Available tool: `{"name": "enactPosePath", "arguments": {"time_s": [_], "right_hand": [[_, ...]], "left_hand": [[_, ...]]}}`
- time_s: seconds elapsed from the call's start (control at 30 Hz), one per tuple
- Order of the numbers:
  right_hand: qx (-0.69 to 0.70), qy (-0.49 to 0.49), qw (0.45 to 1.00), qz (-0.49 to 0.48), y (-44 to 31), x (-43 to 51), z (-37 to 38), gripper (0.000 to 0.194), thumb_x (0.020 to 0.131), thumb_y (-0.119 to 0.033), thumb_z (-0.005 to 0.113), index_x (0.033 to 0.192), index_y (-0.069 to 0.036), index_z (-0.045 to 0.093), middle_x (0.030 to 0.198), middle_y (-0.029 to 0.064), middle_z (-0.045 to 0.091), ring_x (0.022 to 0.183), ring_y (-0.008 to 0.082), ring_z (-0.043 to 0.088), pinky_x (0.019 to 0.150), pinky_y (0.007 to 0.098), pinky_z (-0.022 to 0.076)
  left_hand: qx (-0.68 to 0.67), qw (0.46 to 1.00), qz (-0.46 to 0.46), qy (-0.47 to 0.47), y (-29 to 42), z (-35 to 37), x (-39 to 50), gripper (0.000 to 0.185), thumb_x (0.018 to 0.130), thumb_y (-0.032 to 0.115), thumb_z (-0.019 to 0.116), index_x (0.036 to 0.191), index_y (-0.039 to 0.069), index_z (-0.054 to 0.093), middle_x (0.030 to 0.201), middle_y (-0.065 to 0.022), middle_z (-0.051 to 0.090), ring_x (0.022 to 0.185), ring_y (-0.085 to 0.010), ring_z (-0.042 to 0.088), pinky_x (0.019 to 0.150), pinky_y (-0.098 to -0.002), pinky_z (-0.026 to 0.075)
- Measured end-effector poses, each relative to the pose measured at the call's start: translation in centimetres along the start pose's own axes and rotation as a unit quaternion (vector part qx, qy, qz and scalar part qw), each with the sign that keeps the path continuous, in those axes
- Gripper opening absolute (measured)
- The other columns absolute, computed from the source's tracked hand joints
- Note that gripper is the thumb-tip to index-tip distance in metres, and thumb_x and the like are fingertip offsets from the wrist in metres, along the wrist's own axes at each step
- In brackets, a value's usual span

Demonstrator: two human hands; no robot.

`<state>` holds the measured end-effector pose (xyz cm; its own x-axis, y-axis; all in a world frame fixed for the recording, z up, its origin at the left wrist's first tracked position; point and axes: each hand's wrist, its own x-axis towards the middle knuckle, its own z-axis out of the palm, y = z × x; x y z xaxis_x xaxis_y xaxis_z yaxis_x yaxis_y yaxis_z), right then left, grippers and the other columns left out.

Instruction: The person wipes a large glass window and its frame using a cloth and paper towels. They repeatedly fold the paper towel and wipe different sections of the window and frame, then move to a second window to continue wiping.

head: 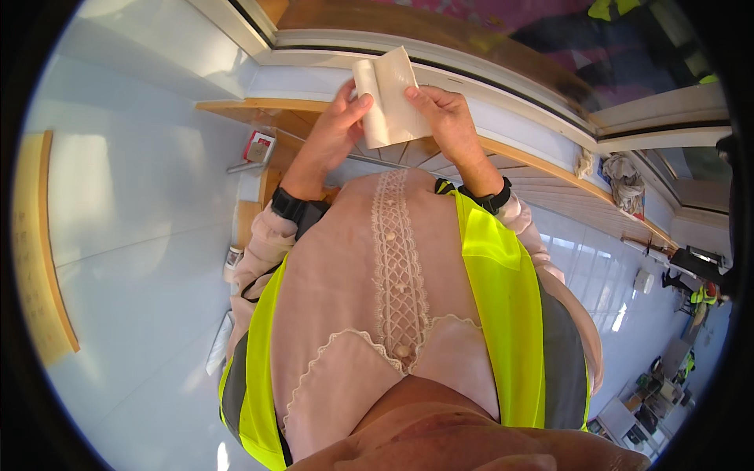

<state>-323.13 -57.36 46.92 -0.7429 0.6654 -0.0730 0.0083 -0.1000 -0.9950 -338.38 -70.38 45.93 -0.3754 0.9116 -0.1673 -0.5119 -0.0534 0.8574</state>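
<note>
Both hands hold a small cream roll of thin sheet material [377,109], paper or cloth, in front of a window. Its left side is rolled into a narrow tube, while a flat flap stands out to the right. My left hand [340,120] grips the rolled side, thumb on its front and fingers behind. On the flap's right edge, my right hand [450,120] pinches the sheet with the thumb in front. The fingers behind the sheet are partly hidden.
A white window frame [465,70] and a wooden-edged sill [518,154] run just beyond the hands. Crumpled grey cloth [624,176] lies on the sill at right. A red-and-white box [259,147] is on the left wall. At far right, people in yellow vests [704,294] are visible.
</note>
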Motion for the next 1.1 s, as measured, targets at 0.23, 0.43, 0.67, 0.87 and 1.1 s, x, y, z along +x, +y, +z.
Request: {"name": "enactPosePath", "arguments": {"time_s": [0.23,0.43,0.67,0.87,1.1], "right_hand": [[0.142,0.107,0.984,-0.012,-0.4,0.5,-1.1,0.023,0.100,-0.021,0.064,0.103,0.000,0.073,0.092,0.0021,0.071,0.082,0.0093,0.063,0.076,0.0246,0.0502],[0.375,0.101,0.921,-0.023,-1.3,1.3,-3.8,0.035,0.105,-0.027,0.050,0.129,-0.001,0.058,0.123,0.0106,0.065,0.112,0.0206,0.062,0.098,0.0356,0.0485],[0.539,-0.067,0.839,-0.003,-0.5,3.2,-4.8,0.043,0.109,-0.038,0.037,0.095,-0.003,0.058,0.097,0.0123,0.064,0.110,0.0340,0.057,0.102,0.0439,0.0446],[0.578,-0.099,0.810,0.014,0.2,4.5,-4.9,0.035,0.107,-0.023,0.034,0.075,-0.012,0.039,0.069,0.0000,0.034,0.066,0.0153,0.034,0.068,0.0326,0.0375],[0.523,-0.081,0.848,0.014,-0.1,4.6,-3.2,0.033,0.107,-0.022,0.033,0.076,-0.012,0.037,0.068,-0.0013,0.031,0.063,0.0129,0.029,0.063,0.0308,0.0330]], "left_hand": [[-0.149,0.984,-0.075,0.063,-1.6,-1.7,-0.1,0.059,0.100,0.039,0.062,0.143,0.003,0.046,0.131,-0.0080,0.060,0.119,-0.0189,0.059,0.102,-0.0358,0.048],[-0.056,0.992,-0.044,0.105,-1.4,-3.1,-0.4,0.053,0.100,0.035,0.062,0.137,-0.001,0.052,0.128,-0.0102,0.063,0.112,-0.0191,0.063,0.098,-0.0341,0.050],[-0.032,0.984,0.037,0.172,-1.7,-3.6,-0.2,0.046,0.101,0.034,0.062,0.130,-0.002,0.057,0.117,-0.0067,0.066,0.104,-0.0148,0.062,0.090,-0.0297,0.050],[0.153,0.937,0.146,0.278,-1.6,-4.4,0.5,0.043,0.104,0.038,0.055,0.120,-0.002,0.061,0.102,-0.0065,0.065,0.092,-0.0118,0.057,0.082,-0.0283,0.047],[0.190,0.898,0.215,0.333,-2.3,-6.1,1.4,0.041,0.105,0.037,0.054,0.108,-0.003,0.062,0.097,-0.0080,0.065,0.086,-0.0124,0.055,0.078,-0.0289,0.047]]}}
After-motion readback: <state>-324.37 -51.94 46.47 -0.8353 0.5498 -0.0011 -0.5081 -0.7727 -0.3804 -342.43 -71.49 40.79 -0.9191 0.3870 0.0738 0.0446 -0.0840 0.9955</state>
